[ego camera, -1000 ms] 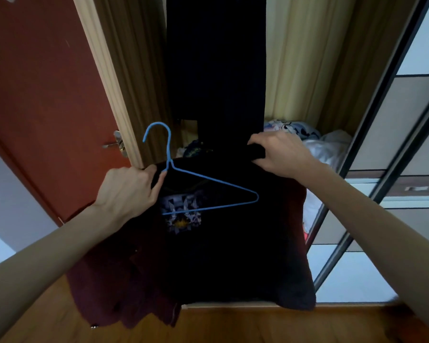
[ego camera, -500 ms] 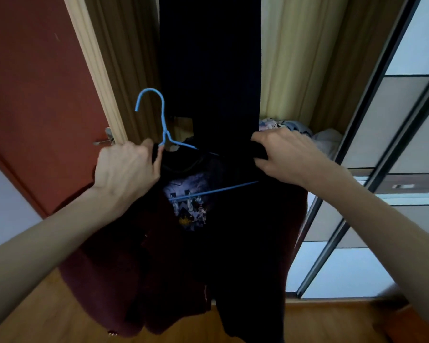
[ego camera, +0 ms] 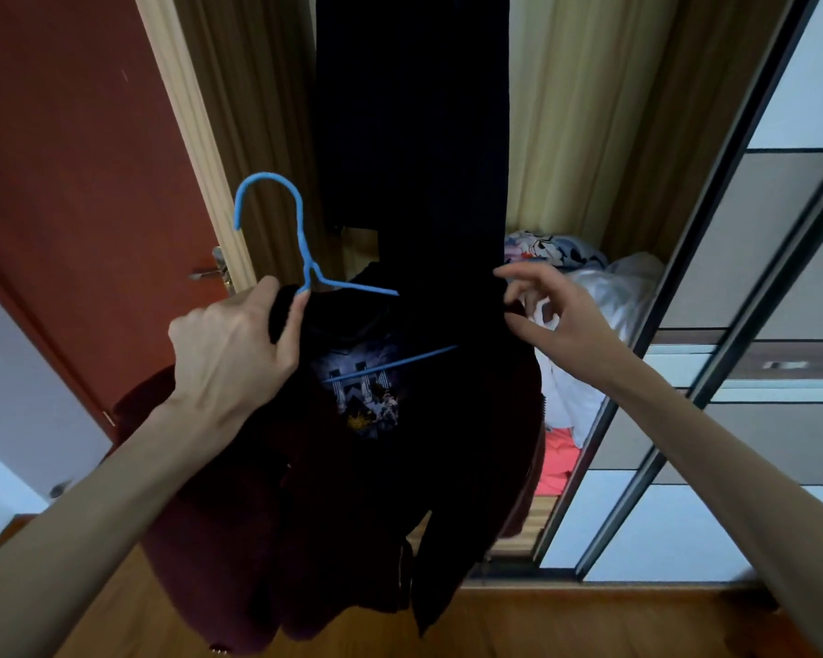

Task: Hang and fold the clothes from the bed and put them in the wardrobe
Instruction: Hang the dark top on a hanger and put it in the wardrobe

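Left hand [ego camera: 231, 353] grips the black shirt [ego camera: 367, 448] shoulder right under the blue hanger [ego camera: 300, 249] hook; right hand [ego camera: 557, 315], fingers loosely spread, touches its other shoulder.

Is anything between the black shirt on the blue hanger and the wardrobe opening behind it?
Yes. A dark garment already hangs in the opening, directly behind the black shirt on the blue hanger that the left hand holds.
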Action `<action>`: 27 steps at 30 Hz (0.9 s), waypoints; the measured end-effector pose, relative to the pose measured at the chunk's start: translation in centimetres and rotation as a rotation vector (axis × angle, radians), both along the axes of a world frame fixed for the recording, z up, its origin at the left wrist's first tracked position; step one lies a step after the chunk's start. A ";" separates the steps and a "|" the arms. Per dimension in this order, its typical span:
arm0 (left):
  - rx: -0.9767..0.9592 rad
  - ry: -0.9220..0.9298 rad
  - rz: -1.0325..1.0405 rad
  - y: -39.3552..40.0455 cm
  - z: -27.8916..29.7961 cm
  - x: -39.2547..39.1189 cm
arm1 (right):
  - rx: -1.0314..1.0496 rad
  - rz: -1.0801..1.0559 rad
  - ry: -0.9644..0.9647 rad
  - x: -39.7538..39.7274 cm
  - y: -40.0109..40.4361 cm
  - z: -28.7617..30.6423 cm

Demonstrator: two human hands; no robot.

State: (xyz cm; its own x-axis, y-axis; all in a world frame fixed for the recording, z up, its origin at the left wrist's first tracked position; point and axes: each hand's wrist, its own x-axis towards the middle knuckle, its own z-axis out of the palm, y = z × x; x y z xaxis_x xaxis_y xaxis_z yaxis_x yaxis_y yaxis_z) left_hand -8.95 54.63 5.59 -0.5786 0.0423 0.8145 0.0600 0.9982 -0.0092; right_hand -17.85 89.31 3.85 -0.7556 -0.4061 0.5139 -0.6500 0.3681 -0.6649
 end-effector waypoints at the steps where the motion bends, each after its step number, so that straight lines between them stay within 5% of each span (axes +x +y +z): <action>1: 0.004 0.005 -0.003 -0.1 -0.1 0.1 | 0.053 -0.022 0.053 -0.5 0.0 -0.2; 7: -0.026 0.005 -0.020 0.1 -0.5 0.4 | 0.378 0.079 0.097 -1.5 -0.8 -0.5; 16: -0.104 -0.122 -0.165 1.0 -0.3 -0.8 | 0.601 -0.133 0.692 -0.4 -5.4 0.0; 24: -0.029 -0.385 -0.366 -1.1 -0.8 -2.7 | 0.367 -0.111 0.498 -1.0 -5.0 0.5; 27: 0.182 -0.319 -0.446 -2.1 -0.7 -3.1 | 0.295 -0.167 0.448 -0.6 -3.2 0.6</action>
